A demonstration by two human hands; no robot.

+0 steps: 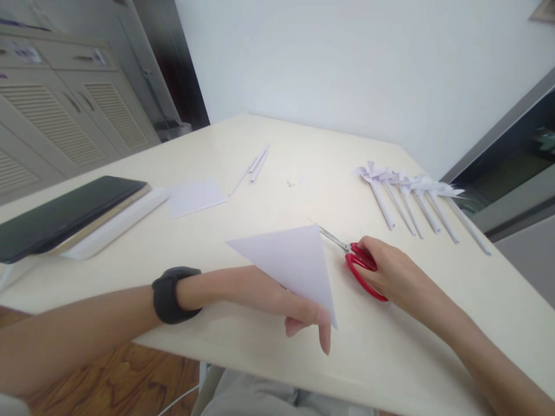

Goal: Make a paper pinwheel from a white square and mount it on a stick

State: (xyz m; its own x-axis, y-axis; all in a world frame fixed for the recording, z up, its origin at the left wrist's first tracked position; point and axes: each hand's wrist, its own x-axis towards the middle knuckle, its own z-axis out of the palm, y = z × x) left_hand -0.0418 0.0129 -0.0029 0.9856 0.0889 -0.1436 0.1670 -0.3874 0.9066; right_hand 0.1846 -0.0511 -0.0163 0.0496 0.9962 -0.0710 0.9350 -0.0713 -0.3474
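A white sheet of paper folded into a triangle (pixel 295 254) is held just over the table by my left hand (pixel 281 300). My thumb and fingers grip its lower right edge, and part of the hand is hidden behind the paper. My right hand (pixel 385 271) has its fingers in the red handles of a pair of scissors (pixel 359 268). The scissors' blades point up and left, and their tips reach the upper corner of the triangle. From this angle I cannot tell whether the blades touch the paper.
Several paper pinwheels on rolled sticks (pixel 416 196) lie in a row at the right. Thin paper rolls (pixel 259 164), small scraps (pixel 291 182) and a flat paper sheet (pixel 195 196) lie farther back. A dark tablet-like device (pixel 73 214) stands at the left of the white table (pixel 329 147).
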